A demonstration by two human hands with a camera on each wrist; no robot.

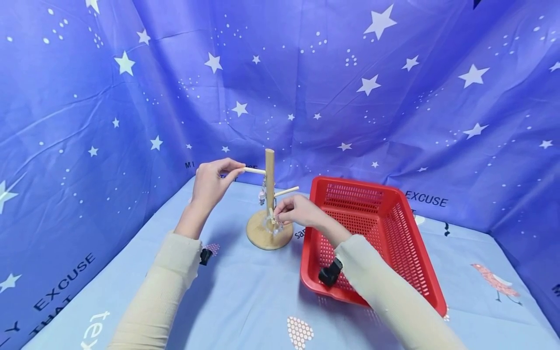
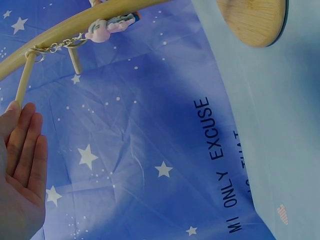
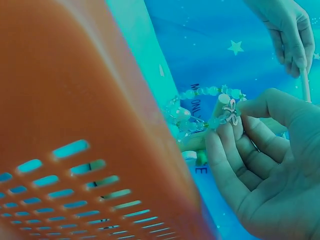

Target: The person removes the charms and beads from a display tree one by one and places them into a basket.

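Note:
A wooden peg stand (image 1: 270, 182) with a round base (image 1: 258, 237) stands on the cloth. My left hand (image 1: 207, 183) pinches the outer end of its upper left peg (image 1: 254, 170) between thumb and fingers. From that peg, close to the post, hangs a keychain with a small pale figure (image 2: 100, 31) on a metal chain. At a lower front peg, my right hand (image 1: 301, 210) pinches a beaded bracelet (image 3: 212, 91) beside its butterfly-shaped charm (image 3: 231, 112). The bracelet's loop is around or beside the peg tip (image 3: 223, 99); I cannot tell which.
Right of the stand is a red perforated plastic basket (image 1: 307, 253), with my right forearm over it. Another peg (image 1: 287, 191) points right from the post. Blue star-printed fabric (image 1: 306, 87) rises behind the light blue cloth (image 1: 245, 301).

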